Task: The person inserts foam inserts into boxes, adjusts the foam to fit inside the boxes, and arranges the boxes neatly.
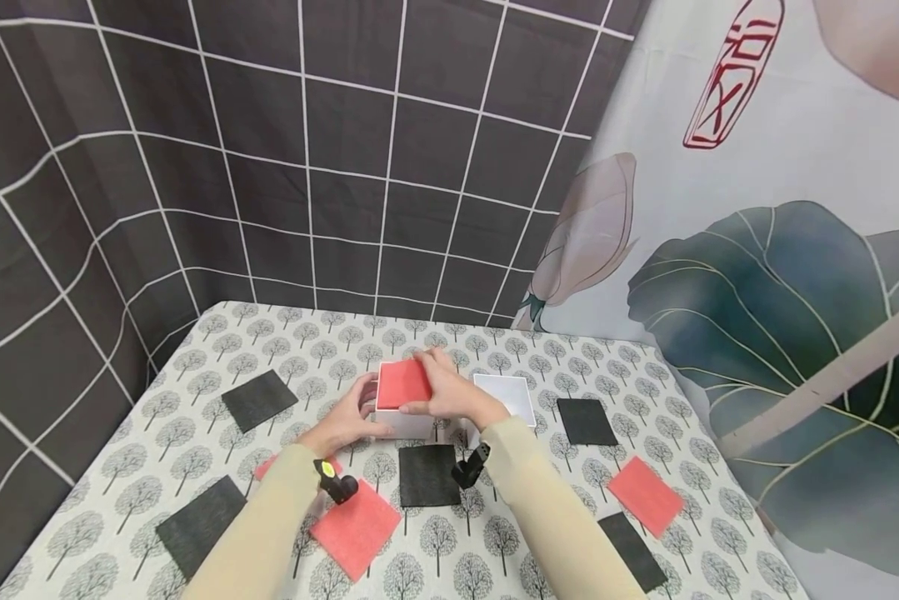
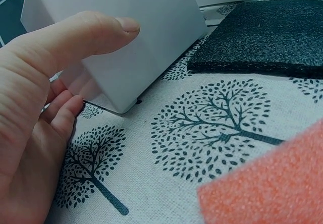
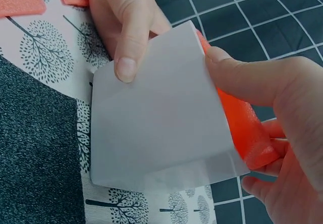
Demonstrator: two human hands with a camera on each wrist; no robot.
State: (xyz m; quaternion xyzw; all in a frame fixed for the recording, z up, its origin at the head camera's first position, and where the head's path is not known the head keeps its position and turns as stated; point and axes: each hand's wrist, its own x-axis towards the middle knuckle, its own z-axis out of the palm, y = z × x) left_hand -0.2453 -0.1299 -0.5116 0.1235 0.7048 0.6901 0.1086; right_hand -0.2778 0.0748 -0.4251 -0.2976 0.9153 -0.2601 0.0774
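A white open-topped box [image 1: 410, 427] stands near the middle of the cloth. My left hand [image 1: 350, 415] grips its left side; in the left wrist view the thumb lies along the box's front wall and the other fingers reach round the side. A red foam square [image 1: 404, 384] lies over the box's opening. My right hand [image 1: 451, 390] holds this square by its right edge, with the thumb near the box's front rim. In the right wrist view the red foam [image 3: 242, 125] shows tilted at the rim. How deep it sits inside is hidden.
A second white box [image 1: 511, 398] stands just right, partly behind the right wrist. Black foam squares lie around, one [image 1: 429, 476] in front between the forearms, others left [image 1: 259, 400] and right [image 1: 586, 422]. Red foam squares lie near left [image 1: 356, 528] and right [image 1: 646, 496].
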